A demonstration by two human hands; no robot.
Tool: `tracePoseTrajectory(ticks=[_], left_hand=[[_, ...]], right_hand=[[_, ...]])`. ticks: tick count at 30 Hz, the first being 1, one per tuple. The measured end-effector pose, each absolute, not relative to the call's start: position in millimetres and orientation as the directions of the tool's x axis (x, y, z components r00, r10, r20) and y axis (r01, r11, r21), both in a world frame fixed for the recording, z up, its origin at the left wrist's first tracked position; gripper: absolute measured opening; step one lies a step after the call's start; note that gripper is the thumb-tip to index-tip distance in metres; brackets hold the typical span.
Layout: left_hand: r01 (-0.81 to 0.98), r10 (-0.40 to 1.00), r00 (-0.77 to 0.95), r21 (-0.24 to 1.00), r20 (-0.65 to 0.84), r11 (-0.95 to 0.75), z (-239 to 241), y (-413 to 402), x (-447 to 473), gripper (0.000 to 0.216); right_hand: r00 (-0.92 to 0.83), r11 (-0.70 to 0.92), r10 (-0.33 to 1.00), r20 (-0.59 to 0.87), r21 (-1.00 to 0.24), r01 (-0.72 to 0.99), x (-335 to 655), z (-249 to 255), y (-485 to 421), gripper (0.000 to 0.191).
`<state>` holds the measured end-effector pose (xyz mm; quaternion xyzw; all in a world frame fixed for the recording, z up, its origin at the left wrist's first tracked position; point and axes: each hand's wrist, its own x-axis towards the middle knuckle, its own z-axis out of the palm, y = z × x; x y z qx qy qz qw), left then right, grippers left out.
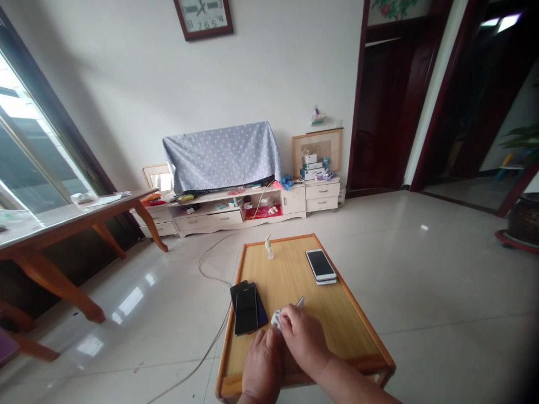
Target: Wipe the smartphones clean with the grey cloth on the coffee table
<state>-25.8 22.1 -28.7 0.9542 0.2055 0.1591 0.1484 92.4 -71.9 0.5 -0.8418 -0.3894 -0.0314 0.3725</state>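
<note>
My right hand [306, 339] is closed, its fingers pinching a small whitish cloth [275, 318] above the low wooden table [286, 264]. Close beside it, my left hand [261, 362] has its fingers curled in at the cloth's near end; what they grip is hidden. A slim silvery thing [300, 302] pokes out beyond my right knuckles, too covered to name. Left of the hands lies a stack of dark phones [246, 308]. White phones [320, 265] are stacked near the table's right edge, and a small clear pump bottle [269, 251] stands upright toward the far edge.
A pale cable [206, 350] runs across the tiled floor along the table's left side. Beyond stands a low white cabinet [210, 221] with a polka-dot cloth [223, 154] draped over something on it. A larger wooden table [76, 224] is at left, a potted plant [524, 219] at right.
</note>
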Motion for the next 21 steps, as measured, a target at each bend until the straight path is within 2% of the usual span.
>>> tracePoseTrajectory(ticks=[4, 7, 15, 21], left_hand=[[0.371, 0.457, 0.845, 0.313, 0.276, -0.874, -35.6, 23.4, -24.6, 0.030], [0.343, 0.428, 0.852, 0.296, 0.302, -0.892, -39.2, 24.2, -24.1, 0.029], [0.349, 0.435, 0.835, 0.285, 0.337, -0.893, -38.9, 21.5, -24.6, 0.027], [0.373, 0.451, 0.830, 0.275, 0.328, -0.886, -36.2, 20.3, -23.4, 0.026]], right_hand=[[0.840, -0.550, 0.483, 0.249, -0.660, 0.512, 134.3, 2.1, -81.0, 0.017], [0.891, -0.540, 0.425, 0.159, -0.746, 0.390, 162.1, -1.6, -89.9, 0.022], [0.882, -0.427, 0.447, 0.147, -0.832, 0.355, 173.1, -30.1, -91.8, 0.031], [0.873, -0.404, 0.481, 0.077, -0.865, 0.298, 175.9, -43.8, -91.3, 0.025]])
